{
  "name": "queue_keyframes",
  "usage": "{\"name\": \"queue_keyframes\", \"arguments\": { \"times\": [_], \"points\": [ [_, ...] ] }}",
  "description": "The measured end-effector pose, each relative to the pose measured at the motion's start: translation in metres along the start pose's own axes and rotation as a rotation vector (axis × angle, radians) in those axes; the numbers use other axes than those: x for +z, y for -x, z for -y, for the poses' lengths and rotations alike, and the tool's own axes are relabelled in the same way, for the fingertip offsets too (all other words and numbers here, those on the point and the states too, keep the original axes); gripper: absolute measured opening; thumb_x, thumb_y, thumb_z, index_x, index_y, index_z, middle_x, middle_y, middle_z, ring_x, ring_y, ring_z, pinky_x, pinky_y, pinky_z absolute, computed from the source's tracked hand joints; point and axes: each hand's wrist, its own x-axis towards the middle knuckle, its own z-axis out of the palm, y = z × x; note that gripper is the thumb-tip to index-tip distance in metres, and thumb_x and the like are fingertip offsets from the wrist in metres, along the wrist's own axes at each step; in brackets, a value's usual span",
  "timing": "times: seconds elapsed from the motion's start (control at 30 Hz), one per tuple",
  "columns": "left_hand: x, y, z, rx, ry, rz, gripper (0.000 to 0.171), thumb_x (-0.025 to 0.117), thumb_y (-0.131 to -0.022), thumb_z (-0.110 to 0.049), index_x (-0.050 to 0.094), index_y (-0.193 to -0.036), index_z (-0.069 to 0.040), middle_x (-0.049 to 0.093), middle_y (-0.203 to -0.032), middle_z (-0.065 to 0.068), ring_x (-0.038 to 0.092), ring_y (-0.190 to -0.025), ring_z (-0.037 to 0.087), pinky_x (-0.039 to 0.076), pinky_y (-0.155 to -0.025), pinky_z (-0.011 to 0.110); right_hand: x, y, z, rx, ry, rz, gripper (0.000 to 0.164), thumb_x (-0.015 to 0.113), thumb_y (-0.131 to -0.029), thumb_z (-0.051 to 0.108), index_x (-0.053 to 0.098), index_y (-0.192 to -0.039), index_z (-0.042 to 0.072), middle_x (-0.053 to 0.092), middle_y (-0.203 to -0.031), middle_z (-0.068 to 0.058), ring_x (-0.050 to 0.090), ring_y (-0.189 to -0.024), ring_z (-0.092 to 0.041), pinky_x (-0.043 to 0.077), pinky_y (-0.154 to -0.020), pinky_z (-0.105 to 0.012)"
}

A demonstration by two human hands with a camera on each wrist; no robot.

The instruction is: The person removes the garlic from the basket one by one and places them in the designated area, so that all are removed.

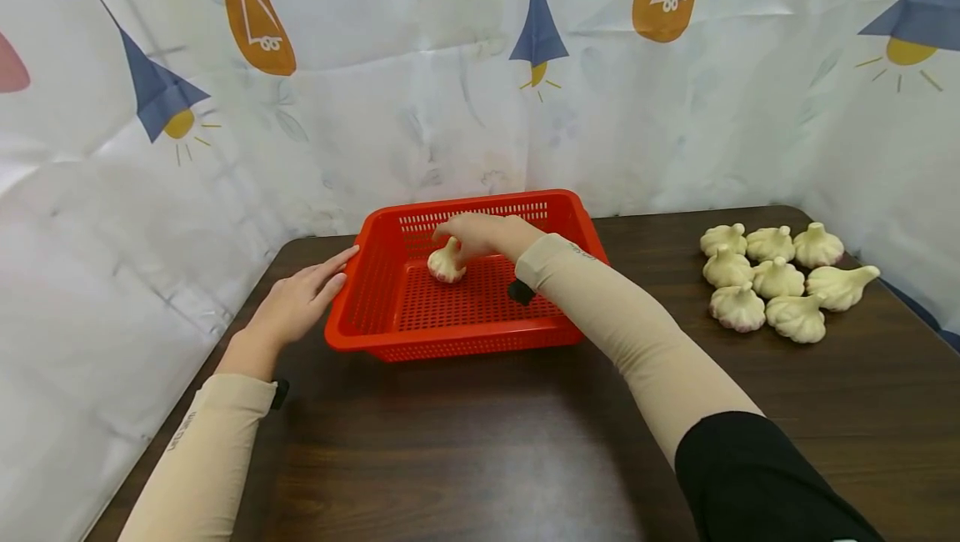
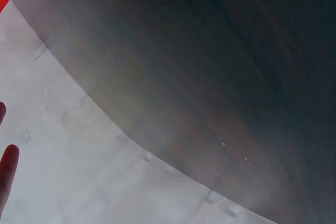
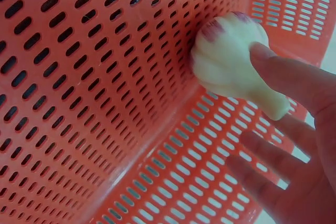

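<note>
A red plastic basket (image 1: 453,340) with slotted walls and floor stands on the dark table. One garlic bulb (image 1: 446,265) sits upright inside it, left of the middle. My right hand (image 1: 483,233) reaches in over this bulb. In the right wrist view, the thumb (image 3: 283,69) touches the side of the bulb (image 3: 226,59), while the other fingers (image 3: 270,156) spread loosely near its stem. At the basket's left rim, my left hand (image 1: 300,300) rests its extended fingertips. Only two fingertips of it (image 2: 8,169) show in the left wrist view.
Several garlic bulbs (image 1: 777,277) lie grouped on the right side of the wooden table (image 1: 450,442). A white patterned cloth (image 1: 450,125) hangs behind the table and along its left side.
</note>
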Motion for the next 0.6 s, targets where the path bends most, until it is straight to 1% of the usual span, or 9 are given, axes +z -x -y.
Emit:
{"name": "queue_keyframes", "arguments": {
  "times": [0.13,0.2,0.4,0.5,0.6],
  "points": [
    [0.0003,0.0002,0.0001,0.001,-0.003,-0.001,0.059,0.034,-0.11,-0.047,0.028,-0.164,-0.023,0.046,-0.151,0.027,0.048,-0.13,0.05,0.039,-0.101,0.071,0.0038,-0.0037,0.0008,0.001,-0.027,0.044,0.058,0.074,-0.094,0.011,0.053,-0.148,0.008,0.053,-0.148,-0.01,0.049,-0.133,-0.025,0.04,-0.109,-0.036],
    [0.0001,0.0003,-0.0004,0.001,-0.003,-0.001,0.059,0.034,-0.11,-0.047,0.029,-0.164,-0.023,0.046,-0.151,0.027,0.048,-0.13,0.05,0.039,-0.102,0.071,0.0056,-0.0047,0.0014,0.0,-0.021,0.056,0.059,0.076,-0.093,0.01,0.054,-0.148,0.009,0.053,-0.147,-0.01,0.05,-0.131,-0.025,0.041,-0.108,-0.036],
    [-0.0008,-0.0003,-0.002,-0.005,0.003,0.001,0.059,0.034,-0.11,-0.047,0.028,-0.164,-0.024,0.044,-0.153,0.027,0.046,-0.132,0.05,0.037,-0.103,0.072,0.0072,-0.0029,0.0023,-0.022,0.022,0.064,0.053,0.076,-0.093,0.01,0.059,-0.143,0.01,0.054,-0.142,-0.011,0.051,-0.128,-0.026,0.043,-0.105,-0.036],
    [-0.001,-0.0005,-0.0015,-0.013,0.001,0.003,0.059,0.033,-0.11,-0.048,0.027,-0.164,-0.024,0.044,-0.154,0.027,0.045,-0.133,0.051,0.036,-0.103,0.072,0.008,-0.001,0.0009,-0.023,-0.012,0.065,0.049,0.077,-0.092,0.01,0.061,-0.138,0.008,0.057,-0.137,-0.01,0.053,-0.123,-0.024,0.045,-0.101,-0.036],
    [-0.001,-0.0001,-0.001,-0.021,0.001,0.005,0.059,0.033,-0.11,-0.048,0.028,-0.164,-0.024,0.044,-0.154,0.027,0.046,-0.133,0.051,0.037,-0.103,0.072,0.0096,0.0,-0.0006,-0.018,-0.068,0.086,0.044,0.077,-0.092,0.008,0.062,-0.134,0.008,0.058,-0.135,-0.01,0.053,-0.119,-0.023,0.046,-0.098,-0.035]
  ]
}}
